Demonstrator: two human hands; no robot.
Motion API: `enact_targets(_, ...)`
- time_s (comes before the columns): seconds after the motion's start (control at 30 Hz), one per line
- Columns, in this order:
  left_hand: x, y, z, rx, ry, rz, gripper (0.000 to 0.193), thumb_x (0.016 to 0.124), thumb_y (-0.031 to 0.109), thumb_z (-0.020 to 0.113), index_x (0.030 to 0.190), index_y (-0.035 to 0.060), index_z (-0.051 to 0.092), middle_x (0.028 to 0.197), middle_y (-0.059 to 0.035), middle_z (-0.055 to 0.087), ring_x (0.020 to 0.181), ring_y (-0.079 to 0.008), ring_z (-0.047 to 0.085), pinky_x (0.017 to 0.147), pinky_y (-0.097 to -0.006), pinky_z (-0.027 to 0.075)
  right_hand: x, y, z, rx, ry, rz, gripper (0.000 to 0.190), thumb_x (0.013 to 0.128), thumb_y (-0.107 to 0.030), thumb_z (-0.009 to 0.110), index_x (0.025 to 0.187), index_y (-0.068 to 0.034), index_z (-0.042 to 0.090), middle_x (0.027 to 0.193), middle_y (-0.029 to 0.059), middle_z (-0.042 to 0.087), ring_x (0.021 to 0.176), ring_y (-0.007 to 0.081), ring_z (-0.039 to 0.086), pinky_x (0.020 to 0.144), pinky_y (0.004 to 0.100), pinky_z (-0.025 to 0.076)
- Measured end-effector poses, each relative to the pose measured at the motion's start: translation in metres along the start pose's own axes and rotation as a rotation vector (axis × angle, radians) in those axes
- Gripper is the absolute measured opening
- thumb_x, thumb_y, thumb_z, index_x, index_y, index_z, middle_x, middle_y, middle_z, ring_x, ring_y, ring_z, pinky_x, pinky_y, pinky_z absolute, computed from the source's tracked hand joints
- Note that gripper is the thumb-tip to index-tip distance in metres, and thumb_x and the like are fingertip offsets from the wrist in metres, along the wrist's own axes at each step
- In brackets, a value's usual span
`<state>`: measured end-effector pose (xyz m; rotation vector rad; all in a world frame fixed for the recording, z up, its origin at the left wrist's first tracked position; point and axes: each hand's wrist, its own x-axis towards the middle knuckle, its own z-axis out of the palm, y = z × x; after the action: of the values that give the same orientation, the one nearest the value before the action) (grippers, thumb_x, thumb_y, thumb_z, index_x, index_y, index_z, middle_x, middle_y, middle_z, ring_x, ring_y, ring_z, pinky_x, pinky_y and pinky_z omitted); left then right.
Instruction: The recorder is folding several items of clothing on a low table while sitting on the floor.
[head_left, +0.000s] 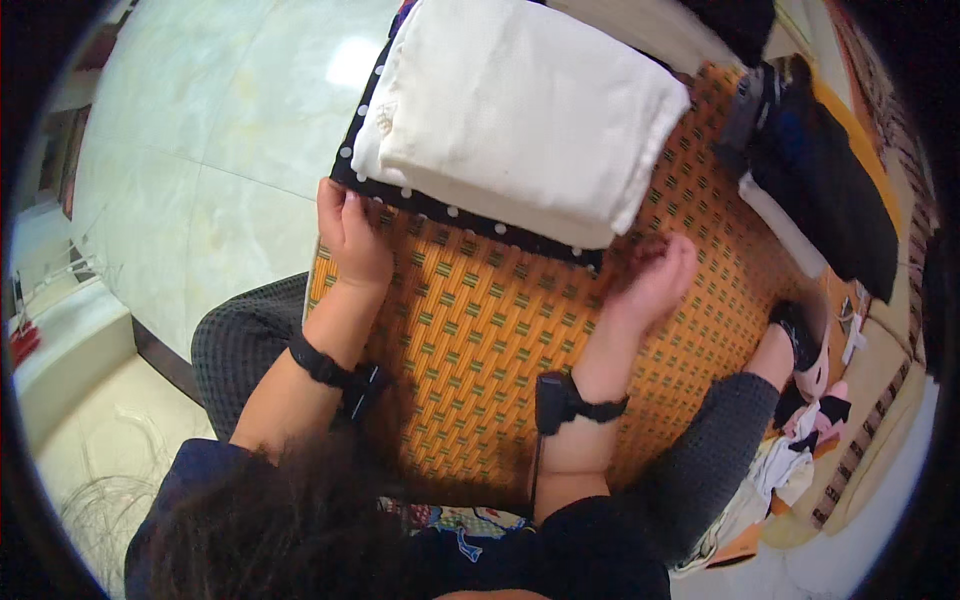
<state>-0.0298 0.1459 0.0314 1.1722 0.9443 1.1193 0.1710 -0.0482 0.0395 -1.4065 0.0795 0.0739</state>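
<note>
A folded white cloth (517, 112) lies on top of a folded black cloth with white polka dots (469, 219), both on an orange woven mat (480, 360). My left hand (354, 232) is at the near left corner of the dotted cloth, its fingertips against the cloth's edge; whether they pinch it is hard to tell. My right hand (656, 281) is just off the near right corner, palm turned up, slightly blurred, with fingers loosely curled and nothing visible in them. Black straps with small devices sit on both forearms.
Folded dark clothing (817, 165) lies at the right beyond the mat's middle. A heap of mixed clothes (780, 472) is at the lower right, past my bent leg and foot. Pale tiled floor (225, 135) stretches to the left, beside a low pale ledge (67, 337).
</note>
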Motion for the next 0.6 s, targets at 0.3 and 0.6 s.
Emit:
enact_targets(0.3, 0.009, 0.003, 0.001, 0.391, 0.010, 0.285, 0.010, 0.091, 0.008, 0.044, 0.089, -0.0005, 0.049, 0.076, -0.0106, 0.051, 0.070, -0.0221, 0.049, 0.065, -0.0365, 0.041, 0.012, 0.018, 0.006, -0.102, -0.005, -0.173, 0.011, 0.090, -0.012, 0.055, 0.079, -0.010, 0.056, 0.062, -0.0061, 0.044, 0.053, 0.0073, 0.043, 0.047, 0.0233, 0.035)
enact_targets(0.6, -0.051, 0.004, -0.037, 1.168, -0.442, 0.788, 0.028, 0.087, 0.015, 0.058, 0.111, 0.0016, 0.057, 0.121, -0.0153, 0.056, 0.113, -0.0344, 0.051, 0.095, -0.0423, 0.043, 0.119, -0.153, -0.243, 1.103, -0.099, 0.424, 0.015, 0.077, -0.003, 0.060, 0.066, -0.011, 0.053, 0.059, -0.0019, 0.052, 0.051, 0.0129, 0.050, 0.047, 0.0267, 0.047)
